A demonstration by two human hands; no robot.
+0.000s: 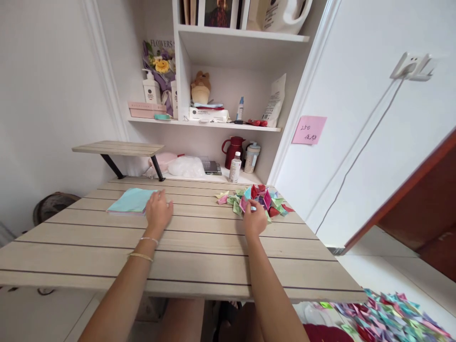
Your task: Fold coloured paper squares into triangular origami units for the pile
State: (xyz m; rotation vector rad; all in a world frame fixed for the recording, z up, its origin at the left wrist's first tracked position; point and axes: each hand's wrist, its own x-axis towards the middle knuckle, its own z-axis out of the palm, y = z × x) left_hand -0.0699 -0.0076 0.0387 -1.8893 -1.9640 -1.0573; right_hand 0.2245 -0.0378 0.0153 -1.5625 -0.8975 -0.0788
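Note:
My left hand [158, 211] rests on the wooden table [107, 256], its fingers on the right edge of a stack of light blue paper sheets [130, 200]. At the table's far right my right hand [254, 219] reaches into a pile of folded coloured paper pieces [261, 198]. Its fingers are curled around a pink folded piece [244, 203] at the pile's near edge. The fingertips are partly hidden by the paper.
A small raised wooden shelf [119, 148] stands at the table's back left. Behind it, white shelving holds bottles, a red jug [233, 150], a water bottle [234, 168] and boxes. A pink note [308, 129] sticks to the right wall. More folded pieces [388, 313] lie at bottom right.

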